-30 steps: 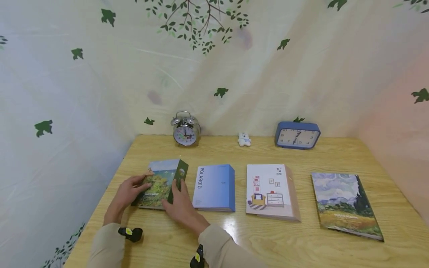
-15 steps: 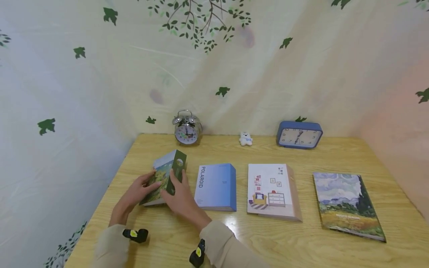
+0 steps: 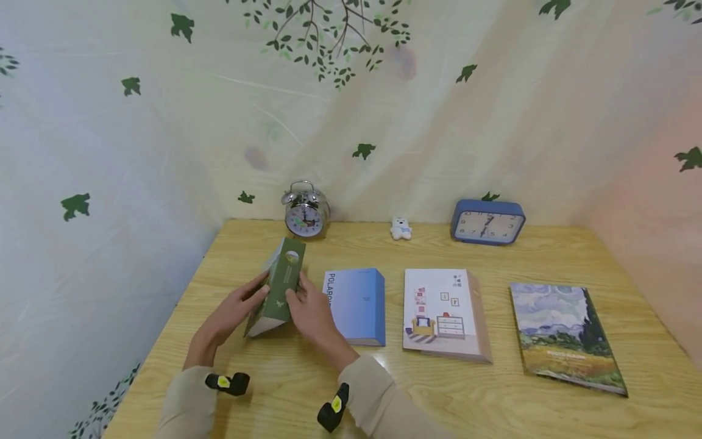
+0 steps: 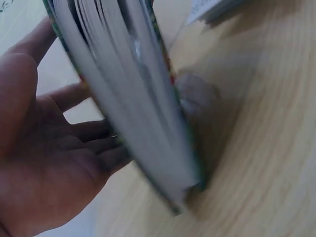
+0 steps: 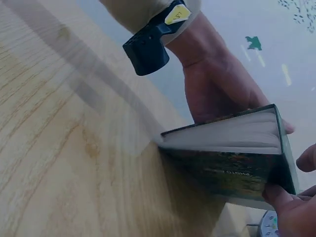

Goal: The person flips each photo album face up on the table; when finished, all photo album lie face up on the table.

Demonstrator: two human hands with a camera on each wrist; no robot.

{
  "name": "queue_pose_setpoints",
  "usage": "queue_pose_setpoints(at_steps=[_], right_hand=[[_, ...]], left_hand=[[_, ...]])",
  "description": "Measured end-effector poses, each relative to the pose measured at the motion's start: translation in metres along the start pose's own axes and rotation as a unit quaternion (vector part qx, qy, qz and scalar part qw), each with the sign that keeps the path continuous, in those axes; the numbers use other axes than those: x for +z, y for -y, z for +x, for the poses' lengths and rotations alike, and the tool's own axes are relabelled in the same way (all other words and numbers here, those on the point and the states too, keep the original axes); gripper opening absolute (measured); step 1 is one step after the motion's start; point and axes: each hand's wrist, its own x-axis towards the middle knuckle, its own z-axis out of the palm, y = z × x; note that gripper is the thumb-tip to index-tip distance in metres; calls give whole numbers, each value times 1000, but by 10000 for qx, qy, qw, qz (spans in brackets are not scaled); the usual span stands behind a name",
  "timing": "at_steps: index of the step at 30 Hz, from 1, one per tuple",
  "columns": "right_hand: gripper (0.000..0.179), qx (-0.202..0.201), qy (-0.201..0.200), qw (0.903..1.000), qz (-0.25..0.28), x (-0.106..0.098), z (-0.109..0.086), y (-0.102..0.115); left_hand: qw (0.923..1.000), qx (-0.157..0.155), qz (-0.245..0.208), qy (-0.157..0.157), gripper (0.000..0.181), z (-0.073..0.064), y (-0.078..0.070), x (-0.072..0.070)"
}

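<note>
left hand (image 3: 233,311): half closed, thumb at one edge of the spine, fingers along one cover of the green-spined photo album (image 3: 285,277). right hand (image 3: 318,317): bent likewise, thumb at the spine's other edge, fingers on the opposite cover. album thus gripped by both, left of centre in the frame, spine turned up, body tilted, page edges downward; contact with the wooden table (image 3: 493,408) cannot be told for certain. blue polaroid album (image 3: 362,311) near frame centre, lying flat, its left side partly hidden by the right hand. white album (image 3: 439,305) right of it; landscape album (image 3: 567,332) at lower right. along the table's back edge, left to right: silver alarm clock (image 3: 304,219), small white bear figure (image 3: 401,229), blue clock (image 3: 488,223).
</note>
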Motion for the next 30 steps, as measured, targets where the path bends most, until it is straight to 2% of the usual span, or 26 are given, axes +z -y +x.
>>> queue_pose_setpoints(at_steps=[6, 14, 25, 30], right_hand=[[51, -82, -92, 9997, 220, -6, 0, 12], [50, -529, -266, 9980, 215, 1, 1, 21], [55, -689, 181, 9973, -201, 19, 7, 19], [54, -850, 314, 9949, -436, 25, 7, 15]], left_hand=[[9972, 506, -553, 33, 58, 0, -7, -1], [9913, 745, -1082, -65, 55, -5, -14, -10], [9911, 766, -1007, -413, 56, -13, -9, -24], [9936, 613, -694, -644, 58, -15, -10, -29]])
